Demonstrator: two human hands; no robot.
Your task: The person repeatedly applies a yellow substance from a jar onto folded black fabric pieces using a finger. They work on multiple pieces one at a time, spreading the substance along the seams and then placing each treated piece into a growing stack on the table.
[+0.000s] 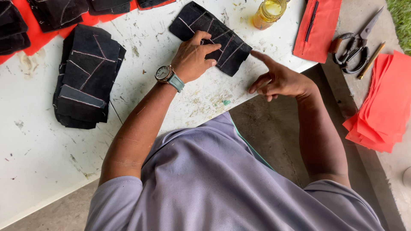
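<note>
We pin the stitched black piece (210, 37) flat.
Left hand (193, 57) presses fingers spread, gripping nothing; right hand (279, 79), loosely open and empty, touches its edge to square it.

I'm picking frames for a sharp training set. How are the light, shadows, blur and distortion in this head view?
Head view: soft, even daylight, only faint shadows under the left hand and right hand; no harsh glare on the white table; stitching on the black fabric piece reads crisp; no motion blur; slight wide-angle stretch at the edges.
</note>
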